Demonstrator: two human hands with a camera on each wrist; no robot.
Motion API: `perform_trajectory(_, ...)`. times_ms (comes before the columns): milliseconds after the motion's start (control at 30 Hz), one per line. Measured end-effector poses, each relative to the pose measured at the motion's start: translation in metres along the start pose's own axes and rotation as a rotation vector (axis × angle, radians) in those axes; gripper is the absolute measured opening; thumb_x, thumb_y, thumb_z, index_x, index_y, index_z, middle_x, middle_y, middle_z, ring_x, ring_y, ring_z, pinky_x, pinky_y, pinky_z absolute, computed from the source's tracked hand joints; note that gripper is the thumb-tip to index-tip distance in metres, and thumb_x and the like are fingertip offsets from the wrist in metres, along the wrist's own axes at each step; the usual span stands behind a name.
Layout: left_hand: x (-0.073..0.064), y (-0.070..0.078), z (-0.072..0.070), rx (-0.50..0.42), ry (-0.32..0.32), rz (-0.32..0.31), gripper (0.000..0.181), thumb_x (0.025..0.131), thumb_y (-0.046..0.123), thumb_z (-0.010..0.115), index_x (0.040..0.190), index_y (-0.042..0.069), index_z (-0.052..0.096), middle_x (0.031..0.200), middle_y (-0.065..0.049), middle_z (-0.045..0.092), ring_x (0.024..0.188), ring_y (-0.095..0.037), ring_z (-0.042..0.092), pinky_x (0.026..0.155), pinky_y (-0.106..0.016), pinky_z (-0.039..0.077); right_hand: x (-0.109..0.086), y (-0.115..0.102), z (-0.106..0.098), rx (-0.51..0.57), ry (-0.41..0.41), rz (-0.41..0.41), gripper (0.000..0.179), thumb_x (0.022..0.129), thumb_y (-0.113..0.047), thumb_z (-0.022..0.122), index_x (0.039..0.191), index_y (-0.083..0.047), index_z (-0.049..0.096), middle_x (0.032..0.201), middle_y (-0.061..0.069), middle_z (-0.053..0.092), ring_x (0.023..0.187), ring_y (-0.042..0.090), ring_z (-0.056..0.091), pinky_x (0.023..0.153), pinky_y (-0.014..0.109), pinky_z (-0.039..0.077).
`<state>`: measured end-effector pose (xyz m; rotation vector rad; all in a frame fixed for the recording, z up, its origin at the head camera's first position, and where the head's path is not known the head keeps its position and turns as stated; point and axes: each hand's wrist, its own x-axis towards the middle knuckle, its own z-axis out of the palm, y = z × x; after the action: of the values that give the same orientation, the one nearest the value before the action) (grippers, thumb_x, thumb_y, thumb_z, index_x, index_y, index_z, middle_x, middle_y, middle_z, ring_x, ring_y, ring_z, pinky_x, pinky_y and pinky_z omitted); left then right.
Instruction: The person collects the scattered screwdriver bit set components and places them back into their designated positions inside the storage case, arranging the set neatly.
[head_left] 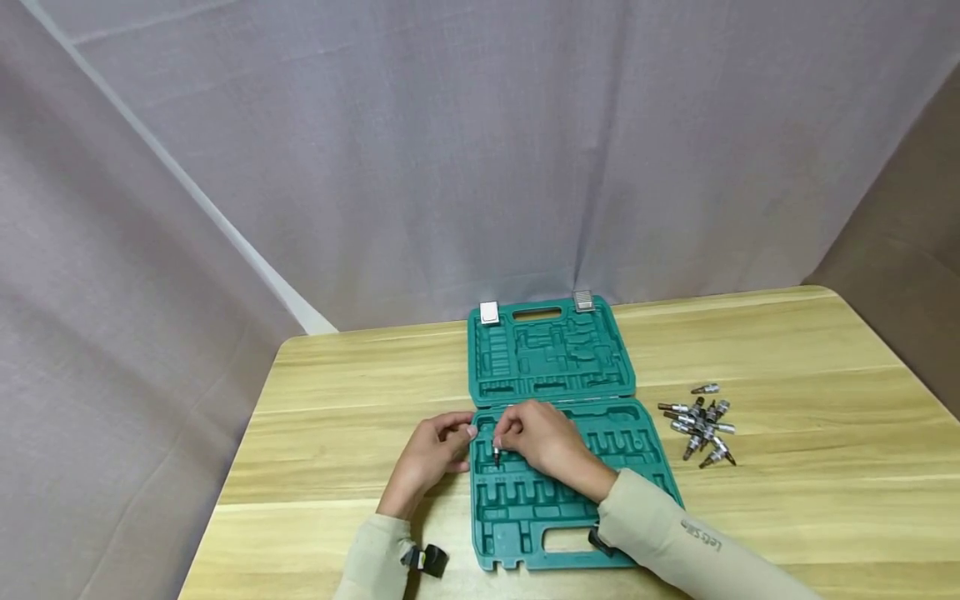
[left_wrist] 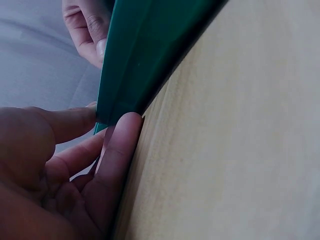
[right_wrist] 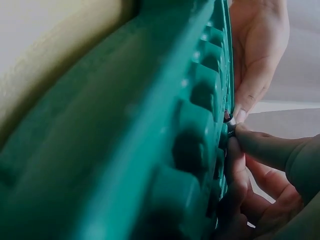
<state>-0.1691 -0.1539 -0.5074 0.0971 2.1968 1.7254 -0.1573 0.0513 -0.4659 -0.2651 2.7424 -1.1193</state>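
Observation:
A green plastic tool case (head_left: 551, 510) lies opened flat on the table, its moulded slots facing up. In the head view my right hand (head_left: 546, 437) is over the upper left part of the near half, pinching a small bit socket (head_left: 496, 454) between thumb and fingers. The bit socket has a silver body and a dark tip pointing toward me, right at a slot. My left hand (head_left: 435, 457) grips the case's left edge. In the left wrist view its thumb is on the rim and a finger lies along the side wall (left_wrist: 131, 65).
Several loose bit sockets (head_left: 701, 429) lie in a pile on the wooden table (head_left: 810, 500) right of the case. The case's far half (head_left: 555, 350), with two latches, lies toward the grey curtain (head_left: 450, 167) behind the table.

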Motion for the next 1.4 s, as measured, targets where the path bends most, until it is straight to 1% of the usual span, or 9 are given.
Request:
perform_trajectory(200,0.0,-0.002,0.0,-0.002,0.009,0.004,0.039,0.107,0.015,0.062,0.143,-0.001,0.062,0.11,-0.011,0.065,0.082,-0.013,0.057,0.071,-0.031,0.066,0.001,-0.001,-0.001,-0.008,-0.02,-0.014,0.018,0.094,-0.014,0.08,0.079,-0.024,0.076,0.072,-0.012,0.067,0.068,0.007,0.059,0.062,0.032,0.048)
perform_trajectory(433,-0.001,0.0,0.001,-0.007,0.004,0.016,0.04,0.108,0.015,0.062,0.143,-0.003,0.061,0.11,-0.011,0.064,0.083,-0.014,0.057,0.072,-0.033,0.066,0.001,-0.003,-0.002,-0.036,-0.026,-0.001,0.018,0.092,-0.014,0.082,0.079,-0.022,0.074,0.072,-0.011,0.066,0.069,0.008,0.059,0.062,0.032,0.049)
perform_trajectory(600,0.0,-0.001,0.001,0.001,-0.003,0.015,0.039,0.108,0.014,0.062,0.143,-0.003,0.061,0.105,-0.009,0.063,0.082,-0.013,0.058,0.071,-0.031,0.066,0.001,-0.004,-0.002,-0.046,-0.021,0.004,0.016,0.091,-0.015,0.083,0.079,-0.022,0.074,0.074,-0.01,0.068,0.069,0.008,0.061,0.063,0.033,0.052)
perform_trajectory(767,0.001,-0.001,0.001,-0.006,0.001,0.006,0.038,0.107,0.013,0.062,0.143,-0.002,0.062,0.1,-0.006,0.062,0.08,-0.012,0.057,0.07,-0.03,0.066,0.003,-0.003,-0.003,-0.034,-0.022,-0.01,0.015,0.09,-0.014,0.084,0.078,-0.019,0.076,0.076,-0.009,0.071,0.069,0.008,0.063,0.067,0.035,0.057)
perform_trajectory(900,0.001,-0.002,0.001,-0.01,0.0,0.018,0.038,0.108,0.013,0.061,0.142,-0.002,0.062,0.099,-0.006,0.062,0.079,-0.012,0.058,0.069,-0.031,0.066,0.005,-0.002,-0.004,-0.034,-0.027,0.007,0.016,0.091,-0.013,0.083,0.077,-0.019,0.078,0.076,-0.009,0.072,0.069,0.008,0.064,0.068,0.035,0.057)
perform_trajectory(1033,0.0,-0.002,0.004,-0.015,-0.009,0.019,0.039,0.107,0.014,0.062,0.142,-0.003,0.062,0.099,-0.006,0.062,0.078,-0.012,0.058,0.069,-0.031,0.066,0.004,0.0,-0.006,-0.046,-0.042,0.031,0.016,0.092,-0.015,0.082,0.078,-0.021,0.078,0.075,-0.01,0.071,0.069,0.008,0.063,0.065,0.034,0.055)
perform_trajectory(1100,-0.001,-0.001,0.004,-0.012,-0.006,0.013,0.039,0.107,0.014,0.062,0.143,-0.003,0.062,0.1,-0.007,0.062,0.078,-0.013,0.059,0.069,-0.031,0.066,0.005,-0.001,-0.007,-0.052,-0.053,0.038,0.016,0.092,-0.017,0.083,0.077,-0.021,0.078,0.073,-0.009,0.07,0.066,0.009,0.061,0.061,0.032,0.051)
perform_trajectory(1233,0.0,0.001,0.002,0.005,0.0,0.007,0.038,0.108,0.015,0.062,0.142,-0.001,0.063,0.103,-0.009,0.063,0.078,-0.013,0.061,0.07,-0.032,0.066,0.009,-0.004,-0.01,-0.076,-0.08,0.055,0.018,0.092,-0.02,0.083,0.075,-0.022,0.078,0.073,-0.011,0.071,0.063,0.013,0.057,0.056,0.029,0.043)
perform_trajectory(1400,0.0,0.001,0.002,0.015,0.0,0.003,0.037,0.108,0.015,0.062,0.141,-0.001,0.064,0.103,-0.01,0.064,0.077,-0.014,0.062,0.071,-0.034,0.066,0.011,-0.007,-0.011,-0.109,-0.104,0.07,0.018,0.091,-0.021,0.084,0.074,-0.023,0.078,0.073,-0.011,0.07,0.061,0.014,0.056,0.053,0.028,0.042)
